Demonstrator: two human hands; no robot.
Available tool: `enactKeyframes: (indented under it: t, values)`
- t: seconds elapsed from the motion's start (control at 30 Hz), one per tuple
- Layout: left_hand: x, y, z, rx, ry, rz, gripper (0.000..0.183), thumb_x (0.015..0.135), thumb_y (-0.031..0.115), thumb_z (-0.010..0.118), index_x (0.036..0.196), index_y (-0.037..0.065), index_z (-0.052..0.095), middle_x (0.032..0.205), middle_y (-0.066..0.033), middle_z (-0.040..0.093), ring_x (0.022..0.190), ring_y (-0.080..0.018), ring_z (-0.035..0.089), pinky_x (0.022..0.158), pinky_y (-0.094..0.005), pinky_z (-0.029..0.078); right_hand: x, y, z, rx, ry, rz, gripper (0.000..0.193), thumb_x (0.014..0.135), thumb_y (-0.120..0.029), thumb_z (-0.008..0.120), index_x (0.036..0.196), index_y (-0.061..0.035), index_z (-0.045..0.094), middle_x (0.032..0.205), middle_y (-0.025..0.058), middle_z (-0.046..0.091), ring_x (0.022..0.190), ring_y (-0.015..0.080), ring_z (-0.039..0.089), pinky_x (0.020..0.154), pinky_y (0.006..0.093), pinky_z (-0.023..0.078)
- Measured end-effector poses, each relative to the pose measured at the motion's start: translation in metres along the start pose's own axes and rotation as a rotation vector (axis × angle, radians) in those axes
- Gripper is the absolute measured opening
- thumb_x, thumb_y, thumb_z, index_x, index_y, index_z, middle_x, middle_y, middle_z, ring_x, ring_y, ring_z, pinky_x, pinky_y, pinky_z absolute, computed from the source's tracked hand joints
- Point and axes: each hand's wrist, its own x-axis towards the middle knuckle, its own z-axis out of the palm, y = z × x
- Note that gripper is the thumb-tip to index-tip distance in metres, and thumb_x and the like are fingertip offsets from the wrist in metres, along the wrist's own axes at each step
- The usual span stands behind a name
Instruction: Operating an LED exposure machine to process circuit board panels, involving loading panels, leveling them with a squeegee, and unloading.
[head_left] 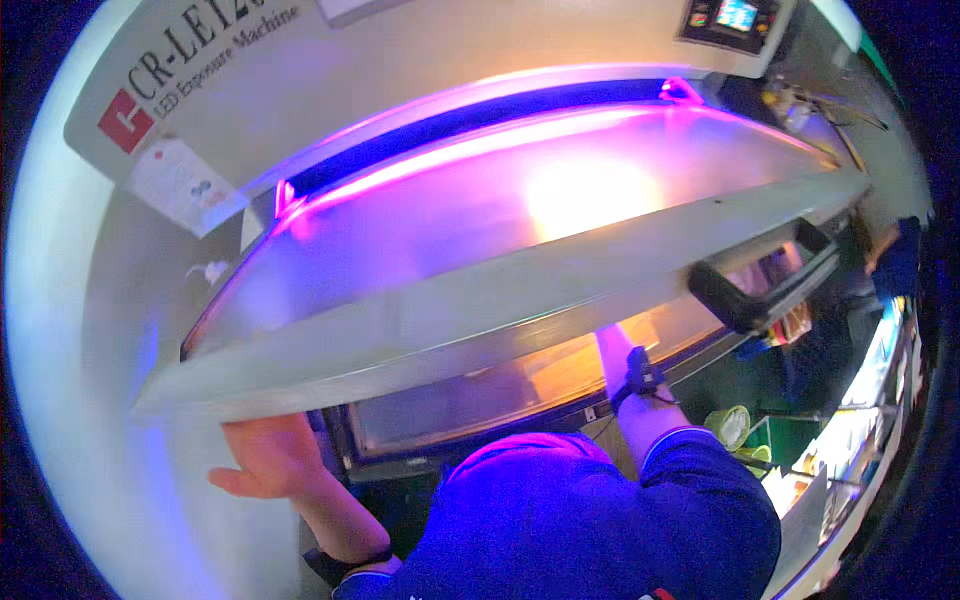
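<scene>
A long, pale lid (pixel 450 340) spans the middle of the frame, raised over a framed bed (pixel 430 408) that shows through the gap below its front edge. The lid's long axis slants from lower left to upper right, crossing in front of both arms, and it lies just beyond the wearer's body.

The hands are well apart. The left hand (pixel 268 455), at lower left, is right against the lid's front lip near its left end, thumb spread outward. The right forearm (pixel 625 390), right of centre, passes up under the lid and over the bed, a black wrist strap (pixel 642 374) around it. The lid covers the left fingers and the whole right hand, so I cannot tell whether either one grips anything.

The lid's black handle (pixel 790 298) sits toward its right end, beside the right forearm and far from the left hand. An amber glow falls on the bed near that forearm, and violet-pink light washes the lid's top. Behind, a pale machine housing (pixel 430 75) fills the top of the frame, with a control panel (pixel 735 22) at upper right.
</scene>
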Motion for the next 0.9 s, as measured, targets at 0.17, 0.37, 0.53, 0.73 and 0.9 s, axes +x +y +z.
enactKeyframes:
  t: [0.17,0.37,0.53,0.73,0.9]
  values:
    - [-0.021,-0.058,-0.043,0.522,-0.043,-0.194,0.083,0.086,0.047,0.064,0.143,-0.004,0.031,0.147,-0.0223,0.034,0.134,-0.0407,0.034,0.112,-0.0541,0.026,-0.042,0.005,-0.001,0.052,0.075,0.105,0.046,0.071,-0.031,0.078,0.104,-0.0015,0.066,0.105,0.0234,0.066,0.102,0.0383,0.063,0.088,0.0458,0.052]
    - [-0.074,-0.164,-0.18,1.267,-0.568,-0.939,0.076,0.083,0.039,0.068,0.137,-0.006,0.04,0.139,-0.028,0.042,0.125,-0.0494,0.043,0.106,-0.0584,0.032,-0.108,0.025,0.03,0.127,-0.05,0.107,0.043,0.073,-0.037,0.075,0.088,0.0027,0.071,0.091,0.0254,0.069,0.084,0.0387,0.068,0.079,0.0436,0.055]
    - [-0.169,-0.162,-0.237,1.813,-1.204,-0.645,0.107,0.075,0.06,0.067,0.145,-0.009,0.024,0.155,-0.0297,0.014,0.14,-0.0536,0.013,0.111,-0.0652,0.015,-0.192,0.066,0.036,0.732,-0.058,0.284,0.036,0.075,-0.021,0.079,0.104,-0.0018,0.067,0.078,0.0117,0.069,0.065,0.024,0.065,0.063,0.0355,0.054]
    - [-0.229,-0.109,-0.204,1.43,-1.633,-0.821,0.104,0.082,0.064,0.057,0.15,-0.005,0.019,0.158,-0.0269,0.005,0.144,-0.0503,0.0,0.111,-0.0665,0.004,-0.379,0.136,-0.007,0.881,-0.164,0.257,0.042,0.083,-0.036,0.075,0.098,-0.0004,0.059,0.074,0.0058,0.059,0.061,0.0143,0.055,0.054,0.0328,0.046]
    - [-0.259,-0.142,-0.147,1.155,-1.754,-0.734,0.094,0.086,0.054,0.059,0.149,-0.005,0.021,0.157,-0.0272,0.013,0.145,-0.045,0.009,0.114,-0.0602,0.005,-0.539,0.194,0.019,1.037,0.13,0.592,0.053,0.087,-0.051,0.064,0.085,0.0018,0.065,0.07,0.0045,0.055,0.065,0.0143,0.051,0.059,0.0352,0.042]
